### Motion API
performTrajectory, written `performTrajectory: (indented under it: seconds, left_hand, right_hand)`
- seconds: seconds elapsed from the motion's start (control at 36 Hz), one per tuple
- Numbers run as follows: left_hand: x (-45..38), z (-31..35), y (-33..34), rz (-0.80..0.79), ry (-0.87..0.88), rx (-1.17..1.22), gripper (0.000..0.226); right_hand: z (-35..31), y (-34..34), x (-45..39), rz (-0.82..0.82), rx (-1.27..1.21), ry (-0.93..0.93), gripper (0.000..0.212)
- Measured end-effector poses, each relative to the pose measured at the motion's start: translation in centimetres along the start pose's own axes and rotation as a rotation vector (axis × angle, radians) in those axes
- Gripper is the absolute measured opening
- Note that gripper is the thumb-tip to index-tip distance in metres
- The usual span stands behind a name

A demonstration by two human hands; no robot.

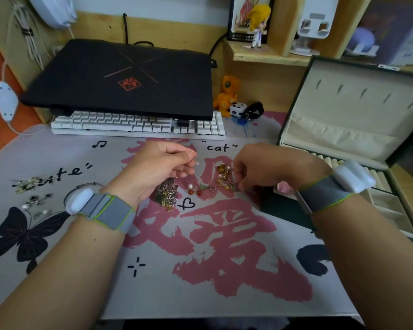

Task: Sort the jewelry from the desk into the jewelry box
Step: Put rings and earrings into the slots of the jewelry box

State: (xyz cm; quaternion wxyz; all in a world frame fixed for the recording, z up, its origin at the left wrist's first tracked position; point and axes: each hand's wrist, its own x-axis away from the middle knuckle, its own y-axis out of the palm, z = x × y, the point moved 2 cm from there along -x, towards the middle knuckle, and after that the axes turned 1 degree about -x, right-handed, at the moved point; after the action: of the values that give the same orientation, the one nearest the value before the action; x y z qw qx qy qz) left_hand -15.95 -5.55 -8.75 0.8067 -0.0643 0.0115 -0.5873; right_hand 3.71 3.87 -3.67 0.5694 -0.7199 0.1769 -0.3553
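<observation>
A heap of mixed jewelry lies mid-desk on the printed mat: a tangle of silver and gold chains [166, 194], red and pearl beads [196, 189], and a cluster of gold rings [223, 178]. My left hand [159, 169] hovers over the chains and pinches a small pearl stud [196, 162] between thumb and fingertips. My right hand [255, 170] reaches down to the right edge of the gold cluster, its fingers curled and pinching a small piece there. The open jewelry box [343, 139] stands at the right, its ring rolls partly hidden behind my right wrist.
More small silver pieces [31, 194] lie at the left of the mat. A white keyboard [138, 126] and a closed black laptop [124, 77] sit behind the jewelry. An orange figurine [227, 94] and small gadgets stand near the box.
</observation>
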Motion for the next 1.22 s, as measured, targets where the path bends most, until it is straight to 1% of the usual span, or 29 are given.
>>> performTrajectory:
  seconds: [0.03, 0.11, 0.22, 0.36, 0.47, 0.53, 0.56, 0.64, 0.69, 0.72, 0.81, 0.83, 0.89, 0.94, 1.03, 1.08, 1.11, 1.22]
  left_hand:
    - [0.0, -0.1, 0.0, 0.003, -0.002, -0.003, 0.012]
    - [0.0, -0.1, 0.1, 0.002, -0.005, -0.003, 0.012]
    - [0.0, -0.2, 0.0, 0.006, -0.008, 0.012, 0.011]
    - [0.1, -0.2, 0.1, 0.006, -0.004, -0.001, 0.012]
    - [0.1, -0.2, 0.1, -0.001, -0.004, 0.008, 0.012]
    - [0.2, -0.1, 0.1, -0.004, -0.008, 0.015, 0.012]
    - [0.2, 0.0, 0.1, -0.008, -0.008, 0.021, 0.012]
    - [0.7, 0.4, 0.3, -0.035, -0.016, 0.051, 0.013]
    - [0.8, 0.6, 0.6, -0.06, -0.021, 0.077, 0.014]
    - [0.9, 0.9, 0.9, -0.075, -0.02, 0.085, 0.014]
    - [1.3, 2.1, 2.0, -0.123, -0.011, 0.152, 0.015]
    - [1.4, 2.1, 2.0, -0.13, -0.011, 0.163, 0.016]
    - [1.5, 3.1, 2.5, -0.157, 0.017, 0.156, 0.015]
    - [1.6, 5.0, 4.1, -0.207, 0.067, 0.13, 0.015]
    - [1.7, 7.1, 5.0, -0.262, 0.115, 0.082, 0.016]
    - [1.8, 9.3, 7.2, -0.347, 0.154, 0.044, 0.016]
    - [1.9, 9.8, 7.5, -0.368, 0.16, 0.03, 0.016]
    - [2.0, 12.7, 12.1, -0.482, 0.213, -0.035, 0.016]
  right_hand:
    - [-0.4, 0.2, 0.0, -0.022, 0.032, -0.005, 0.01]
    - [-1.6, 1.2, 0.0, -0.053, 0.12, -0.022, 0.032]
    - [-2.3, 2.1, -0.3, 0.038, 0.127, -0.016, 0.044]
    - [-2.4, 2.6, -0.6, 0.142, 0.158, -0.041, 0.035]
    - [-2.1, 3.0, -0.9, 0.159, 0.158, -0.072, 0.034]
    - [-2.1, 2.9, -0.5, 0.149, 0.138, -0.061, 0.028]
    - [-2.3, 2.4, -0.1, 0.142, 0.132, -0.052, 0.021]
    - [-1.7, 0.6, 0.9, 0.183, -0.033, -0.003, 0.002]
    - [-0.8, -0.8, 1.5, 0.194, -0.229, 0.019, 0.012]
    - [-0.4, -1.5, 2.0, 0.202, -0.359, 0.023, 0.014]
    - [1.3, -2.9, 3.6, 0.229, -0.895, 0.004, 0.016]
    - [1.6, -3.0, 3.8, 0.22, -1.027, -0.019, 0.018]
    - [2.4, -3.4, 4.6, 0.206, -1.194, -0.069, 0.019]
    - [3.9, -4.1, 6.6, 0.235, -1.292, -0.112, 0.019]
    - [4.8, -4.6, 8.0, 0.247, -1.368, -0.16, 0.02]
    - [6.4, -5.2, 10.2, 0.309, -1.368, -0.161, 0.02]
    - [6.6, -5.2, 10.4, 0.315, -1.36, -0.152, 0.02]
    - [9.3, -5.8, 13.7, 0.405, -1.335, -0.094, 0.018]
